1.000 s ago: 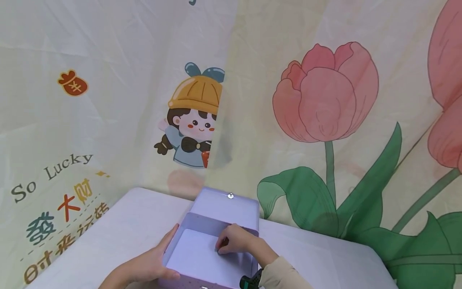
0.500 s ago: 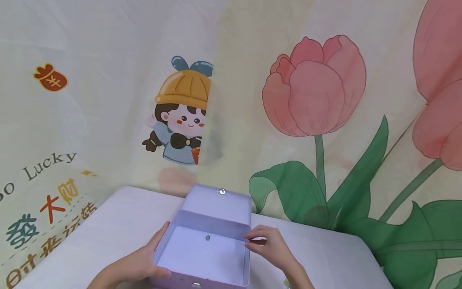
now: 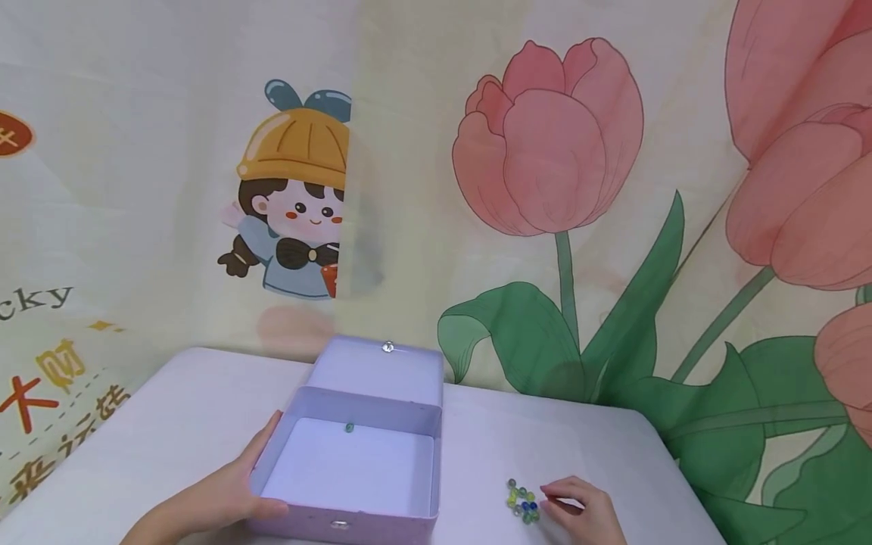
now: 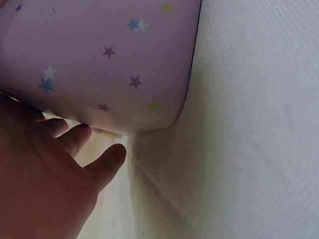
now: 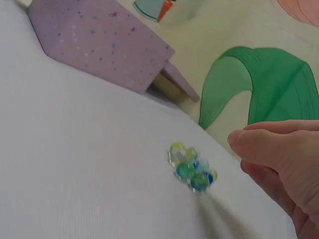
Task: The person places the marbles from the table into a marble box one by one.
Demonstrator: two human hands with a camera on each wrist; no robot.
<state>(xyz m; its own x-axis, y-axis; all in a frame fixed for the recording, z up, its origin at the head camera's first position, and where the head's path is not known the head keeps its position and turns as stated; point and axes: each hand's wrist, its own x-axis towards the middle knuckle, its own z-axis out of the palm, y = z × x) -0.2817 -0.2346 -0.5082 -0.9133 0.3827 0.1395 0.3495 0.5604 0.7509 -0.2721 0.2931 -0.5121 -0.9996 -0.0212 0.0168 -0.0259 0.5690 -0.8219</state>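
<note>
In the head view, the left hand (image 3: pixel 235 484) is resting on the near left corner of a lilac box (image 3: pixel 354 469), its thumb lying across the front wall and its fingers running along the left side. Its grip is touching the box without clenching: the left wrist view is showing extended fingers at the wall's edge, with one digit standing apart. That view is also revealing colored stars (image 4: pixel 108 52) on the outer wall, which the head view is barely showing.

Only the head view is looking into the box, where one green marble (image 3: pixel 350 428) is lying near the back wall. The lid (image 3: pixel 381 371) is hanging open behind, showing its metal clasp (image 3: pixel 388 347).

The right hand (image 3: pixel 582 511) is hovering just beside a cluster of glass marbles (image 3: pixel 525 506) on the white surface (image 3: pixel 511 431), to the right of the box. Its grip is looking released, the fingers loosely bent; the right wrist view is showing thumb and fingers apart from the cluster, whose green, yellow and blue pieces are appearing bunched there. The head view is separating them more clearly. Behind everything, a backdrop is displaying a large pink tulip (image 3: pixel 552 151).
</note>
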